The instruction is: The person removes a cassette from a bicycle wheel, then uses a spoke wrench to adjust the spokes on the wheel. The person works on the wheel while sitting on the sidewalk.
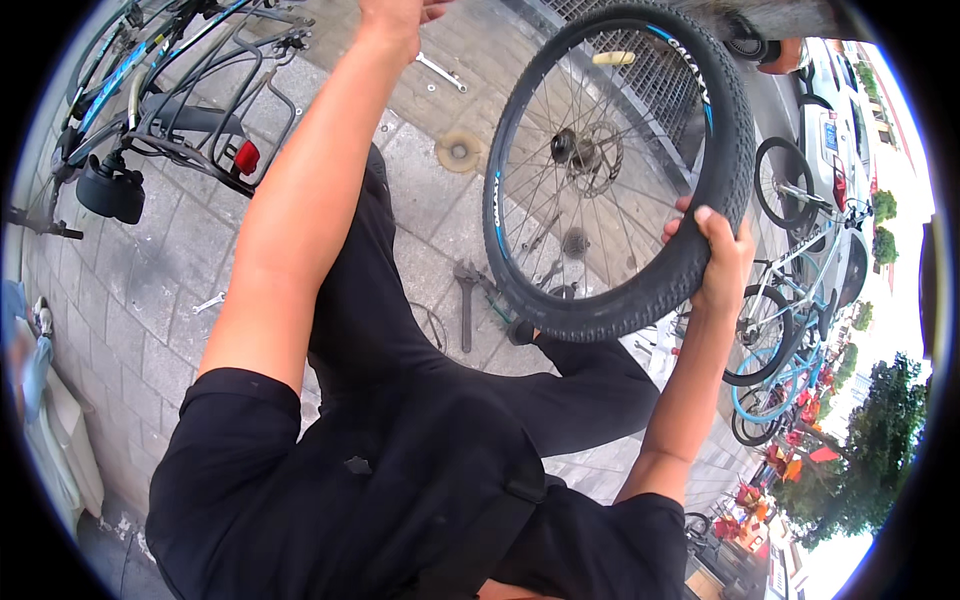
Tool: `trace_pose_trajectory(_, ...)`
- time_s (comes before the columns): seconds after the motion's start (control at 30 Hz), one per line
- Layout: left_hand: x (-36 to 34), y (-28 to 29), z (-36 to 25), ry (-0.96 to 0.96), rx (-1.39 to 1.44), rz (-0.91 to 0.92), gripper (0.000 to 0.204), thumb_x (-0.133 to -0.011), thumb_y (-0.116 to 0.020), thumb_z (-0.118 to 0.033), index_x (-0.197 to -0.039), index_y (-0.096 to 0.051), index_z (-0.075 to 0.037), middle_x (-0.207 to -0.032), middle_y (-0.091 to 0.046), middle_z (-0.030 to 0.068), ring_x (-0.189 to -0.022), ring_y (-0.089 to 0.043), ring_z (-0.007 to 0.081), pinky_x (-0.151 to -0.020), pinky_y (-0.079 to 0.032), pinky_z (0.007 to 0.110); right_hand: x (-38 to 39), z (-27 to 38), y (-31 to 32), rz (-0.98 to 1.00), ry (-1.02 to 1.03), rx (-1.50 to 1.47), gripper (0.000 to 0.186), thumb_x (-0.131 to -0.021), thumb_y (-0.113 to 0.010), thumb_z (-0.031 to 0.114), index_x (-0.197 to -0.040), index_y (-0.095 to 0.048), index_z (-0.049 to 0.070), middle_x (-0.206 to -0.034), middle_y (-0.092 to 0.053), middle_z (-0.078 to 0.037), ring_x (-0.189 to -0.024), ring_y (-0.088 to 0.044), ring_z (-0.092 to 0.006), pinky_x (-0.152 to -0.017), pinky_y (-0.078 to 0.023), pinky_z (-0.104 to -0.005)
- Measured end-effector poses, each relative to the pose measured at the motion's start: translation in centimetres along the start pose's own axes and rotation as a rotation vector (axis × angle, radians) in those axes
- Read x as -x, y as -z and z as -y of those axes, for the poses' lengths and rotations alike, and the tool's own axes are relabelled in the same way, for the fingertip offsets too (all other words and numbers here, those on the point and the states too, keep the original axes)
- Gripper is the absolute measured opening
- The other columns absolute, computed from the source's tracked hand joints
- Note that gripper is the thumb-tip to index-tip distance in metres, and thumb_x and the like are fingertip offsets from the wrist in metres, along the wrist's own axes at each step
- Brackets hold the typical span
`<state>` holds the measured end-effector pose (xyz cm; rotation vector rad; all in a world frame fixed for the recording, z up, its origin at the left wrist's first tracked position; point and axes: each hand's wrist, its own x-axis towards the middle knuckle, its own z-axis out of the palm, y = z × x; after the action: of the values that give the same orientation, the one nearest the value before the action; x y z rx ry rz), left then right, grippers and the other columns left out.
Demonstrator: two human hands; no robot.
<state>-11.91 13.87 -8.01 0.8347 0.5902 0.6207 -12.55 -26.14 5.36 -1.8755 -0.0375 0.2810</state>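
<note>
My right hand [722,262] is closed around the black knobbly tyre of a bicycle wheel [725,130], thumb on the near face and fingers wrapped behind. The wheel is held upright off the ground, with blue and white marks on its rim, thin spokes and a disc brake rotor [600,160] at the hub. At the top edge my left hand [392,25] reaches away, partly cut off; the fingers that show are loosely stretched and apart, with nothing seen in them. Just beside it a combination spanner [440,72] lies on the paving.
An adjustable spanner [466,300] and a small spanner [209,303] lie on the ground near my legs. A bicycle with a rack and red reflector [247,157] is at the left. A metal grate [650,100] lies behind the wheel. Parked bicycles [800,270] and cars stand at right.
</note>
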Motion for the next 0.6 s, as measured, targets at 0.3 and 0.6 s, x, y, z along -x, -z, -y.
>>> trace_pose_trajectory(0.3, -3.0, 3.4, 8.9, 0.049, -0.773, 0.169, 0.070, -0.078, -0.079, -0.063, -0.101, -0.070, 0.003, -0.096, -0.072, 0.0129, -0.087, -0.068, 0.0229, -0.074, -0.052, 0.040, 9.8, 4.4, 7.9, 0.025, 0.205, -0.376, 0.057, -0.085, -0.066, 0.022, -0.126, -0.049, -0.012, -0.110, -0.063, -0.025, -0.081, -0.071, -0.0316, -0.069, -0.065, -0.0435)
trace_pose_trajectory(0.6, 5.3, -1.8, 4.7, 0.381, -0.205, 0.350, 0.070, -0.082, -0.066, -0.079, -0.087, -0.067, -0.010, -0.075, -0.065, 0.0077, -0.064, -0.067, 0.0209, -0.057, -0.057, 0.039, 13.6, -1.6, 18.1, 0.101, 0.537, -0.727, 0.072, -0.083, -0.068, 0.034, -0.139, -0.045, -0.006, -0.116, -0.060, -0.021, -0.091, -0.069, -0.0341, -0.079, -0.061, -0.0485)
